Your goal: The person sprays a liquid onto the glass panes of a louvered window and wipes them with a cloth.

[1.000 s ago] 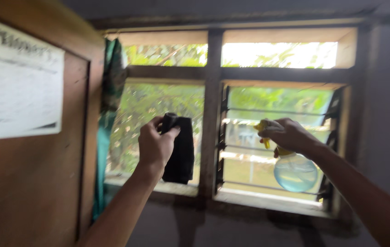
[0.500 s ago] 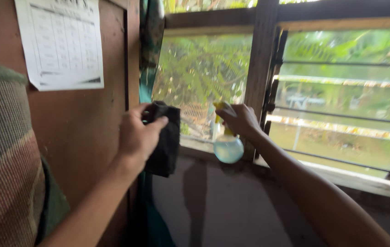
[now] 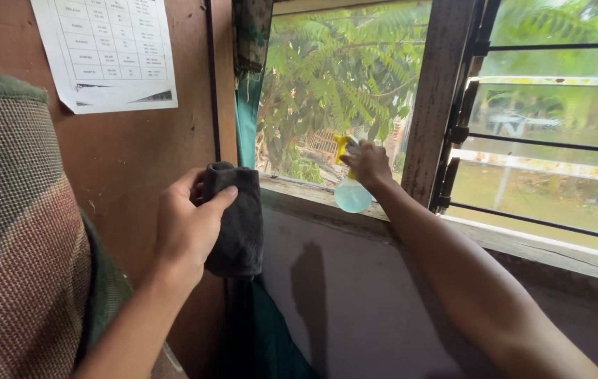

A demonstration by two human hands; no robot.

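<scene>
Bright daylight through the window (image 3: pixel 341 91), dim interior, soft arm shadow on the wall (image 3: pixel 355 302), sharp focus.

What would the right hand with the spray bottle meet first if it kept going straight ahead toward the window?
Probably the left window pane. The right hand holds the clear, yellow-topped plastic spray bottle just above the wooden sill, beside the wooden centre post. Nothing shows between them, though depth is hard to judge.

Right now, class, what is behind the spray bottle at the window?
Behind the spray bottle is the window pane, showing green trees outside. The right hand covers the bottle's yellow top, and the bottle hides part of the sill.
</scene>
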